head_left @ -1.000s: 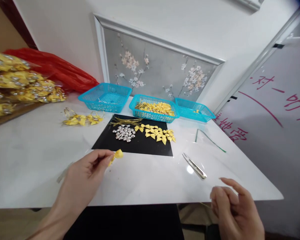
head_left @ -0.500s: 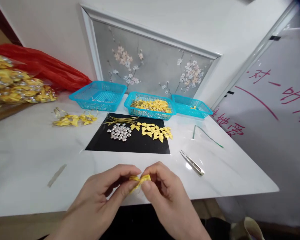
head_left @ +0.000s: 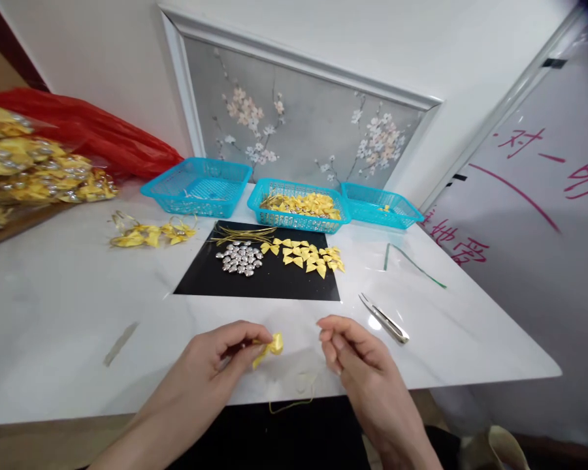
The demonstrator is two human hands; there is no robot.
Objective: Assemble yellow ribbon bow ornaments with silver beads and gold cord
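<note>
My left hand (head_left: 225,359) pinches a small yellow ribbon bow (head_left: 276,344) between thumb and forefinger, above the front of the white table. A thin yellowish cord (head_left: 291,406) dangles below it over the table's front edge; where its ends go is unclear. To the right, apart from the bow, my right hand (head_left: 360,359) has its fingers curled and closed together. Whatever may be in its fingertips is too small to make out. Beyond both hands, a black mat (head_left: 255,290) carries silver heart-shaped beads (head_left: 242,258), several yellow bows (head_left: 306,253) and gold cords (head_left: 242,234).
Silver tweezers (head_left: 385,320) lie right of the mat, near a green strip (head_left: 416,266). Three blue baskets (head_left: 196,207) line the wall; the middle one holds yellow bow pieces (head_left: 301,205). Finished-looking bow strands (head_left: 151,234) and bagged ones (head_left: 39,163) are at left. A whiteboard (head_left: 529,274) stands right.
My right hand has let go of the bow and moved right, its fingers now closed together. The left hand keeps the bow. The thin cord now shows below. The view has shifted slightly.
</note>
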